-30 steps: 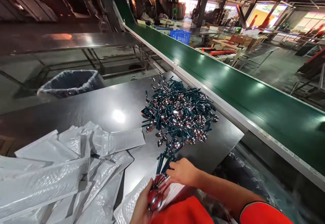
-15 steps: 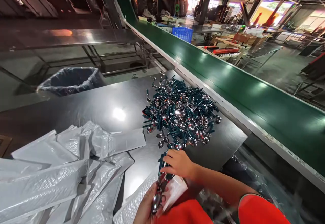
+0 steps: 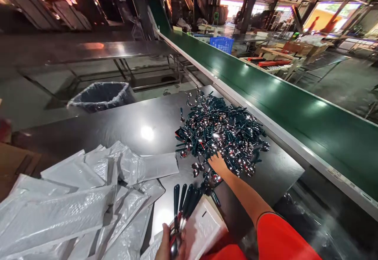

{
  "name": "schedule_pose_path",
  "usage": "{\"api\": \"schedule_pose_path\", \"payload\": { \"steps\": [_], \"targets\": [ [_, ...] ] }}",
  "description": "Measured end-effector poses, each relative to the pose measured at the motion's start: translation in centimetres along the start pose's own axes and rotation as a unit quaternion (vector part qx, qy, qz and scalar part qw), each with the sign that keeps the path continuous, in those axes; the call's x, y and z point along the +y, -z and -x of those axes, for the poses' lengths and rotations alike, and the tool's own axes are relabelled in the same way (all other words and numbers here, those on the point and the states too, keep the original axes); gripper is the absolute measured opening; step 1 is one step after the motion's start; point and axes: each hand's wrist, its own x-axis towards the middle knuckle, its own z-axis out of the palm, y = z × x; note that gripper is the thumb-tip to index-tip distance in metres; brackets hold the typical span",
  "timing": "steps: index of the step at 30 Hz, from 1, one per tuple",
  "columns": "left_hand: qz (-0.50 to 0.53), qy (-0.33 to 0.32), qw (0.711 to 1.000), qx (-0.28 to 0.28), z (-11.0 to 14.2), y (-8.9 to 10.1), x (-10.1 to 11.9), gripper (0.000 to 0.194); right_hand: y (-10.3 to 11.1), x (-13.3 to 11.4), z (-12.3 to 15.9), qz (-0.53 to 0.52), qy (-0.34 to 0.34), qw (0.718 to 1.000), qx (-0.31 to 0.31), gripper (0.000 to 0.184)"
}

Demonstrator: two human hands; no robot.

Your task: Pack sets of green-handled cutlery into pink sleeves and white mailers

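Several dark-handled spoons (image 3: 183, 209) sit in the left hand (image 3: 170, 244), fingers closed round the bowls, bottom centre of the frame. Right hand (image 3: 218, 163) touches the spoon pile (image 3: 221, 128) on the worktop (image 3: 130, 122); its finger spacing is unclear. White packets (image 3: 65, 209) lie lower left.

Padded mailers (image 3: 73, 209) lie left of the spoon pile (image 3: 221, 130) on the worktop (image 3: 132, 124), beside the conveyor belt (image 3: 265, 87).

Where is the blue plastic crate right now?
In the head view, the blue plastic crate stands right of centre near the top, just beyond the long green conveyor belt.
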Motion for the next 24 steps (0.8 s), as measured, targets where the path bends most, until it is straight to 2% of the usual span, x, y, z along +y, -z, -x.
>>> {"api": "schedule_pose_path", "payload": {
  "steps": [3,7,10,13,15,17,19,21,23,24],
  "targets": [
    [0.037,0.012,0.999,0.009,0.2,0.0,0.7,0.051,0.5,1.2,1.0,0.005,0.046,0.999,0.017,0.035],
    [0.070,-0.017,0.991,0.116,0.3,-1.6,2.8,0.035,3.9,1.8,3.7,-0.003,0.084,0.995,0.057,0.036],
    [0.028,-0.020,0.989,0.145,0.4,-3.4,4.1,0.037,7.5,0.2,6.8,-0.027,0.144,0.982,0.117,0.036],
    [-0.015,-0.024,0.985,0.169,0.5,-5.4,4.1,0.035,10.5,-2.3,9.2,-0.036,0.271,0.944,0.184,0.035],
    [-0.037,-0.023,0.984,0.175,0.6,-6.6,3.5,0.033,11.6,-3.8,9.9,-0.029,0.343,0.920,0.188,0.032],
    [-0.064,-0.022,0.985,0.157,0.8,-7.5,2.7,0.033,12.0,-5.0,10.1,-0.040,0.381,0.909,0.166,0.030],
    [-0.075,-0.034,0.990,0.116,1.1,-7.8,1.9,0.029,12.2,-5.4,10.2,-0.071,0.383,0.911,0.137,0.032],
    [-0.062,-0.044,0.994,0.081,1.3,-7.7,1.4,0.026,12.8,-5.2,10.6,-0.117,0.343,0.923,0.126,0.031],
    [-0.041,-0.049,0.996,0.067,1.5,-7.1,1.4,0.029,13.8,-4.5,11.5,-0.191,0.257,0.934,0.161,0.027],
    [-0.032,-0.048,0.996,0.070,1.5,-6.8,1.5,0.034,14.4,-4.1,12.0,-0.240,0.194,0.929,0.205,0.023]
  ]
}}
